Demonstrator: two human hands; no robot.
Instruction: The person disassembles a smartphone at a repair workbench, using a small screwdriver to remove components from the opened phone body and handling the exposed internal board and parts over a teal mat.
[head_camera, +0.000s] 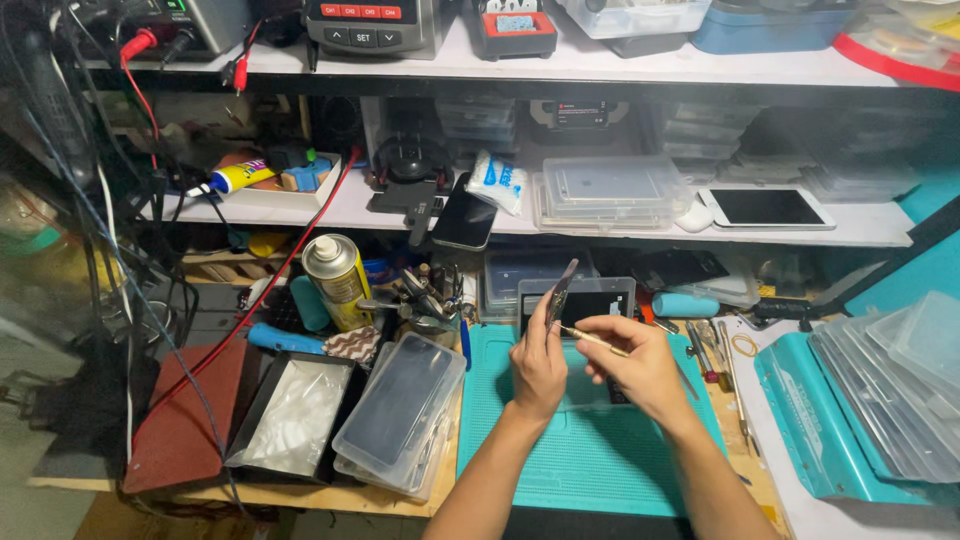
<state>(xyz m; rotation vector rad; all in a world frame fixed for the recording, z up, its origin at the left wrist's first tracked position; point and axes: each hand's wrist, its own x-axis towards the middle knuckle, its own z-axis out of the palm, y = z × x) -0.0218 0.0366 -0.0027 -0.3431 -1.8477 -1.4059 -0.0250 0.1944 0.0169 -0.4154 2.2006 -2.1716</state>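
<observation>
My left hand (537, 365) holds a thin dark phone part (560, 290) upright on its edge above the teal work mat (560, 450). My right hand (640, 365) grips a slim light-coloured tool (592, 338), its tip touching the lower edge of the phone part. Both hands hover close together over the middle of the mat. A dark flat device (600, 296) lies behind them at the mat's far edge.
Left of the mat are a stack of clear plastic cases (400, 410), a black box with white lining (295, 415), a yellow spray can (338, 280) and red wires (250, 320). Hand tools (710, 350) and more clear trays (890, 390) lie right. Shelves behind hold phones and a white tablet (765, 208).
</observation>
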